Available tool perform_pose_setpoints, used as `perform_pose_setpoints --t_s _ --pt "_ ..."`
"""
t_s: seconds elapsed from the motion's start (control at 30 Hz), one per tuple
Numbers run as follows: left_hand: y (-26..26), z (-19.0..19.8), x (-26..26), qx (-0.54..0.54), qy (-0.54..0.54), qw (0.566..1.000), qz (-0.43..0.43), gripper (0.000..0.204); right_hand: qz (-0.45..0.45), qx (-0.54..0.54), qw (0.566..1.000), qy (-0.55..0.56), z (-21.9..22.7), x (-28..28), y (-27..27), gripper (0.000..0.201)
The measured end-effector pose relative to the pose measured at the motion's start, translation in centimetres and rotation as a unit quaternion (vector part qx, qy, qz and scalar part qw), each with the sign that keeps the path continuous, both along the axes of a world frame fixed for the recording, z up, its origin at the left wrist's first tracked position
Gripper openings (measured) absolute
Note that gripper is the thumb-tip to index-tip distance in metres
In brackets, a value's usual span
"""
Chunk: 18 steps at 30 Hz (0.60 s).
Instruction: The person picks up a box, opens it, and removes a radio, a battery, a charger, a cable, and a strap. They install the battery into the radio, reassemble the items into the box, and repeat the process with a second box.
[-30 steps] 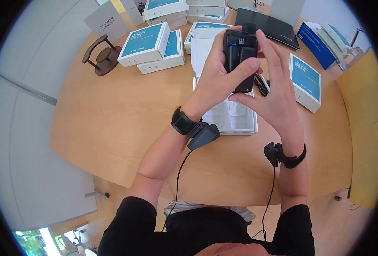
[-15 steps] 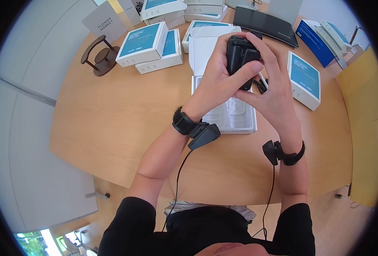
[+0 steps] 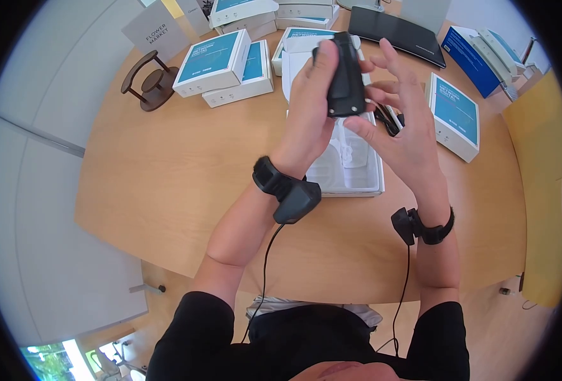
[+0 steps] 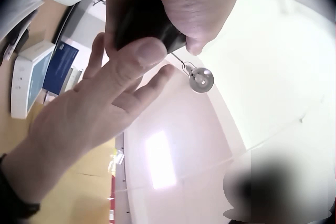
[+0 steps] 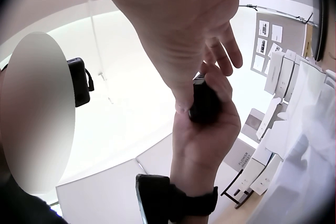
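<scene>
My left hand (image 3: 306,108) grips a black handheld device (image 3: 346,82), thumb laid along its upper left side. A long flat black strip, like a belt clip, faces up, and two small bright dots show at its lower end. To its right, my right hand (image 3: 414,136) is spread, fingers loosely bent, fingertips right at the device's edge. In the left wrist view the right thumb overlaps the lower end of the device (image 4: 144,22). Below both hands lies an open white box (image 3: 380,187) with a moulded white insert.
Behind the right hand lies a dark coiled cable (image 3: 386,120). A teal-and-white box (image 3: 454,117) is on the right, with more stacked boxes (image 3: 211,63) at the back left. Farther back are a black laptop (image 3: 395,35) and a brown wooden stand (image 3: 151,82).
The device has been turned over in the left hand, from its side with an open compartment to the strip side. The right fingers have come off its top and spread to the right.
</scene>
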State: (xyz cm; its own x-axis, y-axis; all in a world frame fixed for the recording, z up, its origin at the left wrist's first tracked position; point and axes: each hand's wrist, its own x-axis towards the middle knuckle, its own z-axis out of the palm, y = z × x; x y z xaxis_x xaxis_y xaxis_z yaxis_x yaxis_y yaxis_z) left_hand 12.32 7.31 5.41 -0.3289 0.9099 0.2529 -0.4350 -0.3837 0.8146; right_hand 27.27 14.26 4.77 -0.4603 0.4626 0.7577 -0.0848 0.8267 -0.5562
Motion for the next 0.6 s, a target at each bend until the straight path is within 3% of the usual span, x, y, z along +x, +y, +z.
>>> perform_pose_setpoints --t_s 0.13,0.23,0.33,0.43,0.6 --pt "0.2 -0.7 -1.0 -0.030 -0.115 0.992 0.041 0.066 0.015 -0.206 0.978 -0.016 -0.4 0.4 -0.5 0.043" --pt "0.4 -0.8 -0.6 -0.034 -0.175 0.982 0.063 0.067 0.082 -0.272 0.955 -0.085 -0.8 -0.1 -1.3 0.026" --pt "0.2 -0.8 0.1 -0.040 -0.196 0.978 0.050 0.073 0.092 -0.304 0.938 -0.139 -0.8 -0.7 -2.1 0.025" --pt "0.1 -1.0 0.7 -0.028 -0.203 0.978 0.041 0.077 0.084 -0.274 0.955 -0.079 -2.3 -1.1 -1.9 0.023" --pt "0.0 -1.0 1.3 -0.009 -0.192 0.979 0.074 0.077 0.065 -0.278 0.954 -0.086 -1.7 -1.1 -2.6 0.020"
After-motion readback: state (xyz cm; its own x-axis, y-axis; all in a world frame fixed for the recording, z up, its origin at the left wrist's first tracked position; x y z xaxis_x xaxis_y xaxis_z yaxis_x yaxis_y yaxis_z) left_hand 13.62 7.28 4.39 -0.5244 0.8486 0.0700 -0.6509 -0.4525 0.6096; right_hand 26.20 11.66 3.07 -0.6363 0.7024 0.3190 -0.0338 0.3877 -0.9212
